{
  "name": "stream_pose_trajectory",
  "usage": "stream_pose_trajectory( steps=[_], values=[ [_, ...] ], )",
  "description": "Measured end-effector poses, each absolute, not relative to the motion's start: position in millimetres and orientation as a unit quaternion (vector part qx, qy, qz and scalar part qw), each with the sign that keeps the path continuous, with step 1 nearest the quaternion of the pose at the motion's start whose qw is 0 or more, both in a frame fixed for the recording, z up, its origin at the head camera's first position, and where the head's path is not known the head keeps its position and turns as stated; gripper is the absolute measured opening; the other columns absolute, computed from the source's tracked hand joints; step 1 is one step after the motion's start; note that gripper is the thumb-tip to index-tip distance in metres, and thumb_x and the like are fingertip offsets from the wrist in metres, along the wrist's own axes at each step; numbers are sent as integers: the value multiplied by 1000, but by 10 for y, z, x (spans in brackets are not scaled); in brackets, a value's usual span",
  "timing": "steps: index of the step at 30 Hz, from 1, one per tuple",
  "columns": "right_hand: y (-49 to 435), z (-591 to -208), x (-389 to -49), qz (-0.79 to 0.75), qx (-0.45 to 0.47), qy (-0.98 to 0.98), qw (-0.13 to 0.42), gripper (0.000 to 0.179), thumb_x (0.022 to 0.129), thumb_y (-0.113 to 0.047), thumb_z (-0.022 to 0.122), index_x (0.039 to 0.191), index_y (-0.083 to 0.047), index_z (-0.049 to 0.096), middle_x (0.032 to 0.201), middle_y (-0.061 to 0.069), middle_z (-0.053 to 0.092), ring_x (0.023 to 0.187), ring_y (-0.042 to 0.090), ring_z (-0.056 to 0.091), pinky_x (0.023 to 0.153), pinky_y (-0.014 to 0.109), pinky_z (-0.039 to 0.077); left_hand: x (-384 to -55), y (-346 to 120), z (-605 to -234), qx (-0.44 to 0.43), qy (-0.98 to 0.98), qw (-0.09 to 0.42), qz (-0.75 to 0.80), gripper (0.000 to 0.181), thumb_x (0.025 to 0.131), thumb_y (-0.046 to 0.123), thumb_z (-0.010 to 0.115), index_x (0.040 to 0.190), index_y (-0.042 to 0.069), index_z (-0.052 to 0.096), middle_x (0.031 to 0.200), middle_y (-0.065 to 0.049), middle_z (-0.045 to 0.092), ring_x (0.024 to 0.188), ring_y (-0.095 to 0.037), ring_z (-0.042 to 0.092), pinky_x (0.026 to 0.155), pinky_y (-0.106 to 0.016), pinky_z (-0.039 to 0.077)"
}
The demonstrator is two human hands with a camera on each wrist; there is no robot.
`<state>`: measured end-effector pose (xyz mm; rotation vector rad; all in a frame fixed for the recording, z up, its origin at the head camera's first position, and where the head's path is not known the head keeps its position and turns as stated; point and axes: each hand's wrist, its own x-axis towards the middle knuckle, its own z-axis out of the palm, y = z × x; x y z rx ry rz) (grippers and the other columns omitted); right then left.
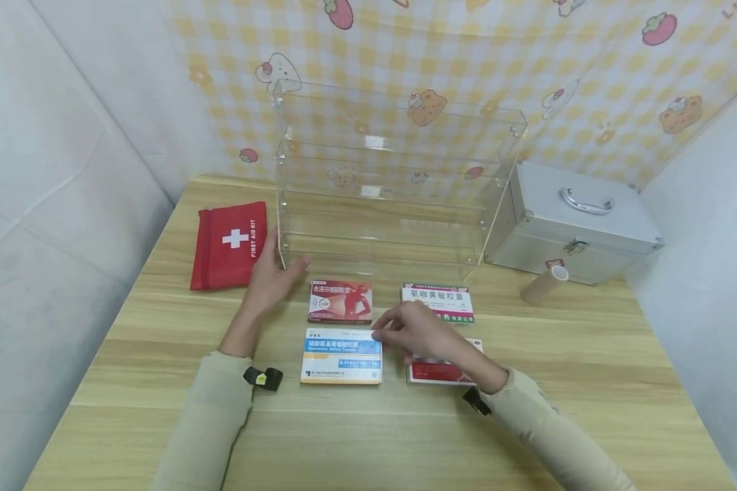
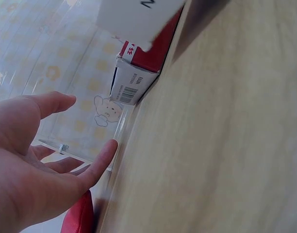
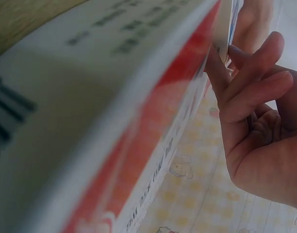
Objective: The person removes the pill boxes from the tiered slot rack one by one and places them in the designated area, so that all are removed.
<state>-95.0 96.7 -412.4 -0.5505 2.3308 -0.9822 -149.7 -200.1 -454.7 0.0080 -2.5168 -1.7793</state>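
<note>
My left hand (image 1: 273, 274) is at the lower left corner of a clear acrylic tiered shelf (image 1: 381, 258); the side panel stands between thumb and fingers, which are spread. My right hand (image 1: 420, 331) pinches the upper right corner of a blue-and-white capsule box (image 1: 342, 361), lying flat on the table. A red ibuprofen capsule box (image 1: 340, 301) lies just above it. To the right lies a white, pink and green capsule box (image 1: 439, 300). Below that, a red-and-white medicine box (image 1: 442, 372) is partly hidden under my right wrist.
A red first aid pouch (image 1: 230, 245) lies left of the shelf. A silver metal case (image 1: 580, 218) stands at the back right, with a pale cardboard-like tube (image 1: 544, 284) in front of it. Behind the shelf hangs a yellow checked cloth (image 1: 368, 48).
</note>
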Motion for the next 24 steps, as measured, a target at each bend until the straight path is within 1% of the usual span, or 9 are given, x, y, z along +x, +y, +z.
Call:
stream_pose_trajectory(
  steps=[4,9,11,13,24],
  values=[
    [946,-4143,-944,-363,-209,868,268,16,93,-23,69,104,-14,75,76,0,70,41,20,58,38,21,35,-1496,-2001,-4540,5,-817,30,-576,82,90,30,71,155,26,22,152,-13,34,134,-35,35,102,-64,33],
    [932,-4148,-941,-357,-218,871,256,14,94,-22,68,103,-14,75,76,-1,70,40,18,58,37,22,35,-1497,-1999,-4535,8,-820,28,-572,81,91,29,71,155,27,22,151,-14,36,132,-35,37,100,-65,35],
    [933,-4150,-941,-356,-221,872,254,14,93,-21,69,103,-14,75,76,-1,70,39,17,57,37,22,35,-1498,-1999,-4534,9,-820,26,-572,81,91,29,71,155,27,21,149,-15,37,128,-36,39,98,-64,36],
    [935,-4155,-943,-357,-222,871,254,14,93,-21,69,103,-13,75,76,-2,70,40,17,57,38,22,35,-1498,-1998,-4530,9,-820,26,-572,81,91,29,71,155,27,21,148,-15,37,127,-36,39,97,-64,37],
    [944,-4168,-941,-353,-229,873,246,15,92,-20,71,103,-12,76,78,-1,70,41,15,57,39,21,37,-1494,-1995,-4519,8,-821,26,-571,82,91,27,70,156,26,20,152,-14,34,135,-37,34,102,-66,32]
  ],
)
